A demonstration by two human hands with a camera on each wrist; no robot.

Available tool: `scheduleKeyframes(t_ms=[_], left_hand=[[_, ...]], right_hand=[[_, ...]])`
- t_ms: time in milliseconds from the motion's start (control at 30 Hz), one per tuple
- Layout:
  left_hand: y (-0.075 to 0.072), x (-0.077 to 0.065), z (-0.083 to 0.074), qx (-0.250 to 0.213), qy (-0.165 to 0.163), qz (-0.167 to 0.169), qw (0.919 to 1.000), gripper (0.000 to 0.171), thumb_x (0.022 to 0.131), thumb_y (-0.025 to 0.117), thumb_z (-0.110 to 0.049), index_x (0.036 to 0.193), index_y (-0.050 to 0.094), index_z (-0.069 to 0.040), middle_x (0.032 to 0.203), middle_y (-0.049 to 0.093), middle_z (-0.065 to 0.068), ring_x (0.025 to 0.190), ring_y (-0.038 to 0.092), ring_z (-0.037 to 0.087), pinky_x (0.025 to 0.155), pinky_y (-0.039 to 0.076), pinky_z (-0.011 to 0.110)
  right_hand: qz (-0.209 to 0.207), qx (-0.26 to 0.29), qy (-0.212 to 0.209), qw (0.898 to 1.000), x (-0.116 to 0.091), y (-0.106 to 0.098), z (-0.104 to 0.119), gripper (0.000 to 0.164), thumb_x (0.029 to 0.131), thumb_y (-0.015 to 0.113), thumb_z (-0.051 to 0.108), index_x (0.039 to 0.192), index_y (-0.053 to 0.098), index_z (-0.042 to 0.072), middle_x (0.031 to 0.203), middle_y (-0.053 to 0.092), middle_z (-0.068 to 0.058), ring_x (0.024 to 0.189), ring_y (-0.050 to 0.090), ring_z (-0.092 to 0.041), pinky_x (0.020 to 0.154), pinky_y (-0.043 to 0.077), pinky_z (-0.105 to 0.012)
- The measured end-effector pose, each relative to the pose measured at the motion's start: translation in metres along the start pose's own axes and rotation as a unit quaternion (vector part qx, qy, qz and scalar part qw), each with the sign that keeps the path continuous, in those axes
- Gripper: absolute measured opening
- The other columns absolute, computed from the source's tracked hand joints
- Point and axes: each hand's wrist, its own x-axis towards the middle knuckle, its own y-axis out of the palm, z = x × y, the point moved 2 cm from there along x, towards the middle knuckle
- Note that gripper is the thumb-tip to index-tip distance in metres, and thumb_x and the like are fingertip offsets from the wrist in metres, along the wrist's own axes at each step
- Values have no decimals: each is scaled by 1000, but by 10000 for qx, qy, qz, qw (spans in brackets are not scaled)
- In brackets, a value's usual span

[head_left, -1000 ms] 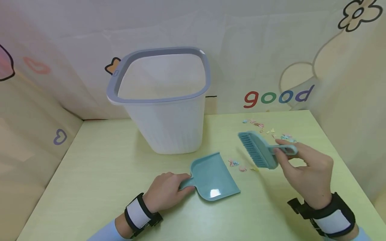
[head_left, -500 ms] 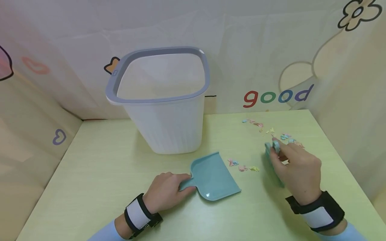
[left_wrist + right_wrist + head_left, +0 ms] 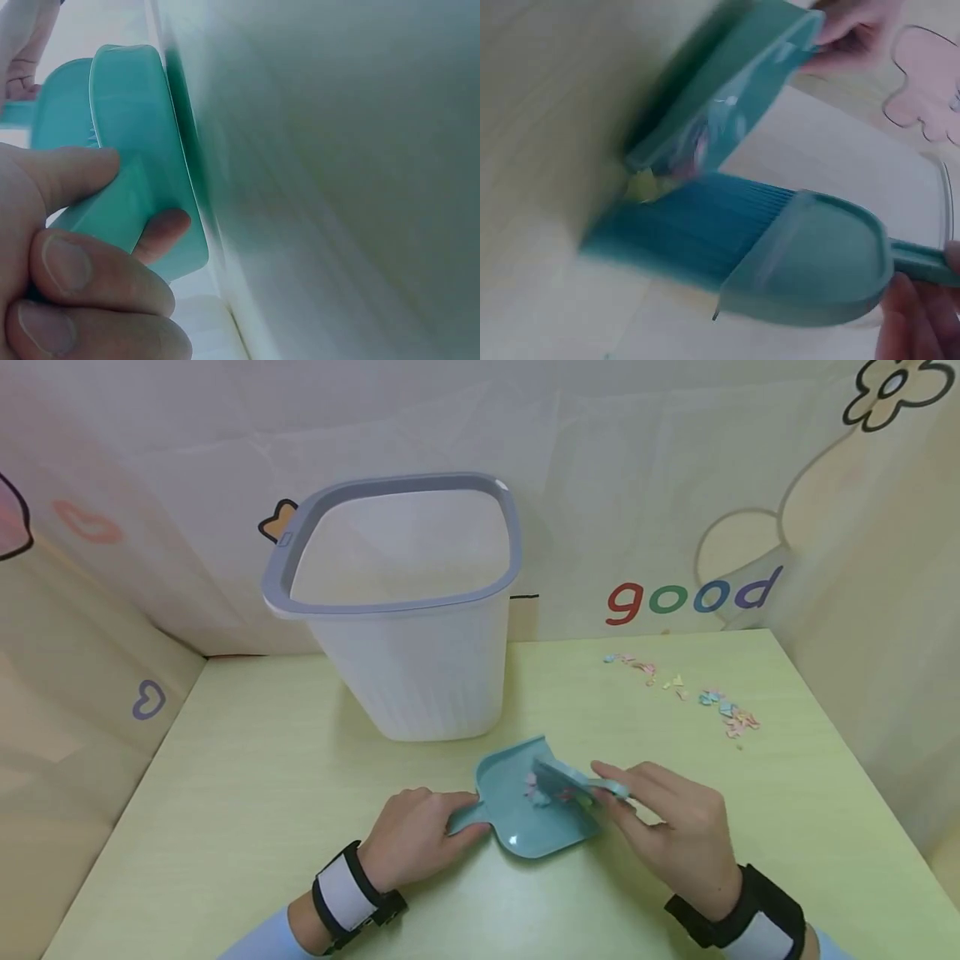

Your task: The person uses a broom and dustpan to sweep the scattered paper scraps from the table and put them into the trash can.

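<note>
- Fingers of your left hand (image 3: 416, 837) pinch the dustpan (image 3: 502, 789) by its handle (image 3: 467, 818), open side facing right, likely bracing it against the sweep.
- Behind it on the bench (image 3: 247, 760) stands the bin (image 3: 420, 672), open-topped.
- Inside the dustpan lie coloured scraps (image 3: 538, 797).
- Your right hand (image 3: 671, 835) pinches the brush (image 3: 561, 777), tilted over them, seemingly to drag them inward.
- Loose bits (image 3: 726, 708) lie farther right.
- Only the right wrist view shows the bristles (image 3: 697, 225) plainly, a yellow scrap (image 3: 641, 187) beside them; only the left wrist view shows your lower fingers (image 3: 105, 281) curled.
</note>
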Motion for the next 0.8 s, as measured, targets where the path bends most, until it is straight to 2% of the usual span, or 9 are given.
scheduleKeyframes(t_ms=[133, 200, 267, 367, 433, 533, 600, 700, 800], left_hand=[[-1, 1, -2, -6, -2, -12, 10000, 26, 94, 73, -48, 81, 65, -26, 56, 23, -15, 48, 27, -2, 46, 18, 24], [-1, 1, -2, -2, -3, -29, 10000, 21, 93, 74, -47, 89, 72, -26, 55, 25, -16, 48, 28, -1, 45, 19, 24], [-1, 1, -2, -5, -16, -45, 10000, 22, 92, 75, -45, 99, 77, -25, 55, 27, -16, 48, 30, -1, 45, 20, 24], [-1, 0, -2, 32, -41, -54, 10000, 28, 92, 76, -46, 108, 79, -24, 54, 29, -16, 48, 30, -1, 44, 22, 24], [-1, 0, -1, 29, -59, -44, 10000, 26, 92, 75, -47, 105, 79, -24, 55, 28, -16, 48, 29, -1, 45, 21, 24], [0, 0, -1, 52, -77, 31, 10000, 23, 93, 73, -49, 94, 75, -26, 56, 25, -16, 49, 27, -1, 46, 19, 24], [0, 0, 0, 43, -98, 70, 9999, 23, 93, 73, -49, 95, 75, -26, 56, 26, -16, 49, 28, -1, 46, 19, 24], [0, 0, 0, 43, -107, 109, 9999, 25, 93, 73, -49, 100, 77, -25, 56, 27, -16, 50, 29, -1, 46, 20, 24], [0, 0, 0, 38, -82, 86, 9999, 28, 93, 74, -48, 107, 78, -24, 55, 29, -16, 49, 31, -1, 45, 21, 24]], right_hand=[[-607, 545, 525, 9953, 8, -14, -9, 19, 87, 83, 11, 101, 81, -1, 80, 77, -10, 74, 70, 3, 77, 51, -7], [-757, 466, 688, 9937, 11, -20, -14, 22, 77, 84, -4, 98, 80, -3, 81, 77, -15, 75, 70, 6, 77, 51, -6], [-791, 233, 814, 9933, 13, -25, -19, 27, 72, 83, -9, 98, 80, -3, 82, 77, -15, 75, 68, 8, 77, 50, -6], [-730, -202, 718, 9945, 15, -29, -24, 20, 80, 82, 2, 100, 81, 0, 83, 78, -13, 70, 67, 2, 77, 48, -5], [-576, -643, 470, 9952, 15, -30, -24, 19, 90, 77, 17, 101, 81, 2, 80, 77, -9, 65, 65, -4, 68, 47, -7], [-189, -1306, 60, 9912, 13, -28, -21, 37, 102, 61, 35, 102, 82, 5, 73, 71, -3, 54, 55, -11, 53, 40, -15], [136, -1535, -77, 9880, 12, -25, -17, 43, 105, 54, 39, 101, 81, 6, 69, 65, 0, 50, 47, -9, 46, 34, -21], [474, -1315, -51, 9902, 7, -19, -8, 46, 106, 49, 39, 99, 81, 6, 65, 57, 5, 51, 44, -6, 47, 31, -19], [438, -873, -63, 9952, 3, -12, 1, 42, 104, 52, 38, 97, 81, 8, 65, 55, 9, 54, 48, -2, 48, 32, -14]])
